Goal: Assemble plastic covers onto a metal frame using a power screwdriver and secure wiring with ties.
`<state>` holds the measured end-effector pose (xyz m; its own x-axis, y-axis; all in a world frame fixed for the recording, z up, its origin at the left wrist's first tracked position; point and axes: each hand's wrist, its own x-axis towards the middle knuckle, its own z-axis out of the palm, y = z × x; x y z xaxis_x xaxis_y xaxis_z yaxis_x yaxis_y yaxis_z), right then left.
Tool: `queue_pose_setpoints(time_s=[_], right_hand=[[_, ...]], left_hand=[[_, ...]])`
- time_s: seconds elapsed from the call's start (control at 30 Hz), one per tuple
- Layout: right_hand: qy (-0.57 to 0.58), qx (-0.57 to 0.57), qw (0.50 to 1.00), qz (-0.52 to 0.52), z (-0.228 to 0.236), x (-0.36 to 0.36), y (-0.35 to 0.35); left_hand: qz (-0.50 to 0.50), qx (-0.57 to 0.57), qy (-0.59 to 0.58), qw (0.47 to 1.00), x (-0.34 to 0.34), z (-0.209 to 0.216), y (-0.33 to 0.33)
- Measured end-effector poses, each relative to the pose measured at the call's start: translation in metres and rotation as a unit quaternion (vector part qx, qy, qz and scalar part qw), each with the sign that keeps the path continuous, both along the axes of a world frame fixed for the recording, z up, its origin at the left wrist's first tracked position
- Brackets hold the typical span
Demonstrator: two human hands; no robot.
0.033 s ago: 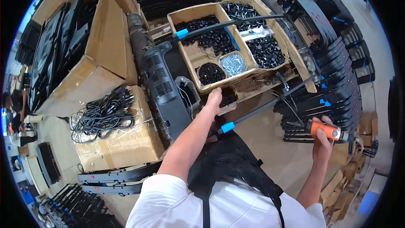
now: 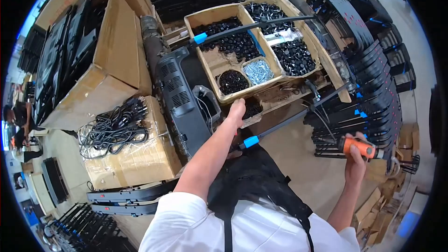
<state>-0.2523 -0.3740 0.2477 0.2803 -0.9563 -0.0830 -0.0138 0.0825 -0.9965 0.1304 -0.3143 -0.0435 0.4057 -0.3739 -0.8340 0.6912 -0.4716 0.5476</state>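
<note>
My left hand (image 2: 236, 111) reaches down at the near edge of the parts tray, beside a small box of dark screws (image 2: 252, 108); its fingertips are hidden. In my right hand (image 2: 356, 162), out to the right, is an orange power screwdriver (image 2: 358, 148) with a long thin bit pointing left. Ahead of my left hand, the cardboard parts tray (image 2: 254, 94) holds a round tub of small dark screws (image 2: 233, 82), silvery screws (image 2: 258, 71) and black caps (image 2: 293, 58). Left of my forearm lies a black vented plastic housing (image 2: 177, 85).
Two dark rails (image 2: 298, 115) run across the frame, with blue tape on them. A carton with coiled black cables (image 2: 116, 126) stands left, below an open carton of black panels (image 2: 122, 49). Stacked black frames (image 2: 357, 116) stand at right. Another person (image 2: 22, 119) is far left.
The screwdriver in my right hand has shifted and turned very slightly. My left hand stays at the small screw box.
</note>
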Motion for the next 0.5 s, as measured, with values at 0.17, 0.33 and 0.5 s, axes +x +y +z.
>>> queue_pose_setpoints(time_s=[0.17,0.33,0.5], right_hand=[[-0.024,0.192,0.966,-0.169,-0.135,-0.036,-0.037],[-0.143,0.360,0.916,-0.107,-0.344,-0.007,-0.101],[-0.141,0.455,0.877,-0.062,-0.464,0.091,-0.142]], left_hand=[[-0.288,-0.117,-0.278,0.909,-0.012,0.020,0.033],[-0.559,0.067,-0.325,0.760,-0.058,0.133,0.058],[-0.490,0.158,-0.304,0.802,-0.083,0.114,0.043]])
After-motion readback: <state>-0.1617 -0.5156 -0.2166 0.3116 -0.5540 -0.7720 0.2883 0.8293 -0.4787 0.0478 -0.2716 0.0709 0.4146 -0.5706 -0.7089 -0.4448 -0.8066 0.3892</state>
